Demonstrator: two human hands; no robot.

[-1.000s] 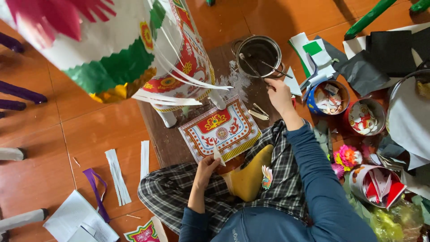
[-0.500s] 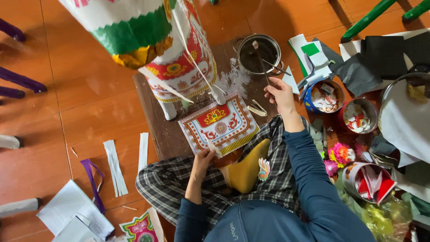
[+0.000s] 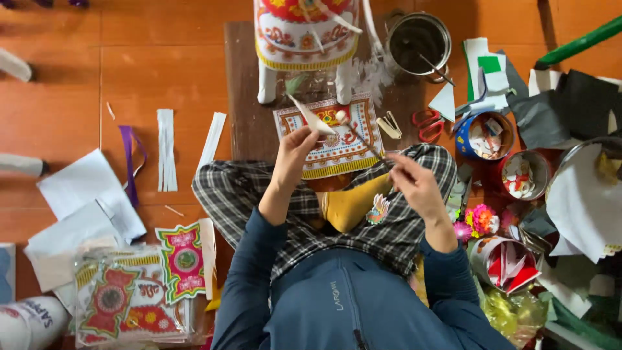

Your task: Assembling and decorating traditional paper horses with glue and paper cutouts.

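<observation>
2 hands pinch shut: left hand on paper strip, right hand on glue stick.

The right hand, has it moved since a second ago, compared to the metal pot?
Yes. The right hand has left the metal pot and come back toward the person's lap, now pinching a thin brush over the patterned paper panel.

Both blue-sleeved arms reach forward over the crossed legs, elbows bent; the left hand is raised with fingers pinched together, the right hand sits lower, fingers curled in a pinch
</observation>
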